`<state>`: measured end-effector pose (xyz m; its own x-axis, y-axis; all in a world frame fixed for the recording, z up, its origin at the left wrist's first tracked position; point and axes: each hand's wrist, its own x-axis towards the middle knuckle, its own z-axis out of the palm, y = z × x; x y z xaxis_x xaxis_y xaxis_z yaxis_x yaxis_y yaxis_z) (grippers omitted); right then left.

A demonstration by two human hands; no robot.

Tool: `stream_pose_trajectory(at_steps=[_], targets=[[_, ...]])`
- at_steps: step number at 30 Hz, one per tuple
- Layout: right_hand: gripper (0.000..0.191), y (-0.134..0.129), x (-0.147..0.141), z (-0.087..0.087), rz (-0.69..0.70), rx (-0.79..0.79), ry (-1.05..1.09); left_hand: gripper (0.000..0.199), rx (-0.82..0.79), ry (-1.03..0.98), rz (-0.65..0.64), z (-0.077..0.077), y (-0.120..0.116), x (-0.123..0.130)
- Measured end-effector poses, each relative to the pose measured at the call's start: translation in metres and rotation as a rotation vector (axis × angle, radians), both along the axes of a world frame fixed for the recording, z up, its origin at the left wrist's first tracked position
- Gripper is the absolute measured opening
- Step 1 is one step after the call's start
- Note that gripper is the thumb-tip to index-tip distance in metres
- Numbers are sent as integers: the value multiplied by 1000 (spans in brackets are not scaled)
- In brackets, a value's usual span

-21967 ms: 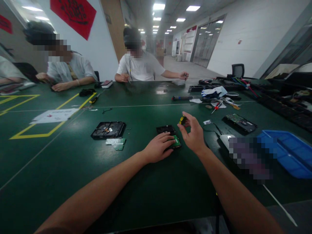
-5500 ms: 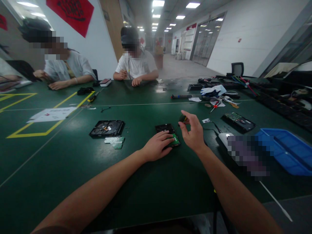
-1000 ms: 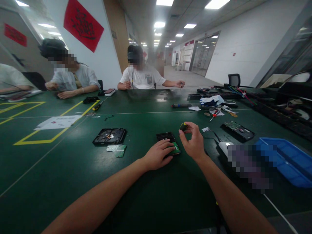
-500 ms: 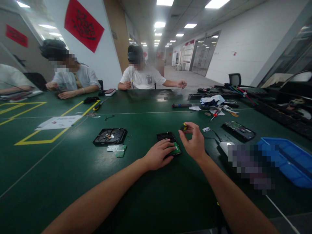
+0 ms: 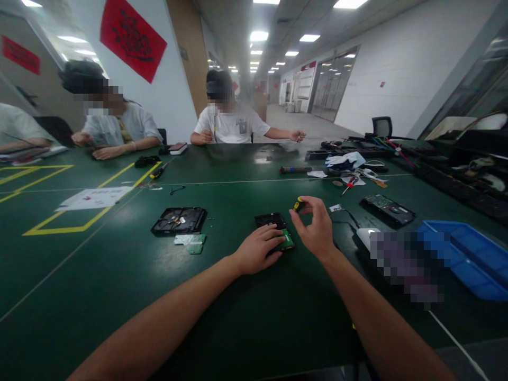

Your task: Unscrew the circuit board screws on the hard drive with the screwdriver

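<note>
In the head view, my left hand (image 5: 259, 250) rests over a black hard drive (image 5: 270, 219), fingers across its green circuit board (image 5: 286, 241) and thumb along the near side, holding it against the table. Close by on the right, my right hand (image 5: 316, 227) pinches a yellow and black screwdriver (image 5: 297, 204) by its handle between thumb and fingertips. I cannot make out its shaft or tip. Further left lies another black hard drive (image 5: 179, 220), with a loose green circuit board (image 5: 190, 242) in front of it and a few tiny screws (image 5: 211, 218) beside it.
A blue tray (image 5: 468, 259) and a white device (image 5: 363, 237) with a cable lie to my right, below another hard drive (image 5: 388, 209). A red screwdriver (image 5: 350, 183) and gloves (image 5: 344, 160) lie beyond. Co-workers (image 5: 230, 124) sit across the green table (image 5: 119, 286).
Both hands stay at the hard drive. The screwdriver handle has turned slightly in my right fingers, showing more yellow. The whole view has shifted a little.
</note>
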<state>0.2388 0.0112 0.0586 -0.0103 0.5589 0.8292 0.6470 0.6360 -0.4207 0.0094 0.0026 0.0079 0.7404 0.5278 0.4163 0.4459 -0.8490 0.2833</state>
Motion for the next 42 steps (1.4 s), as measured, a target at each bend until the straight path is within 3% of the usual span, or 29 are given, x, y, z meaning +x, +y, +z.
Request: stream_pose_trajectory(at_steps=[42], targets=[[39,-4,-1,4,15,13,-13,46,13,6,-5,0,0,0]])
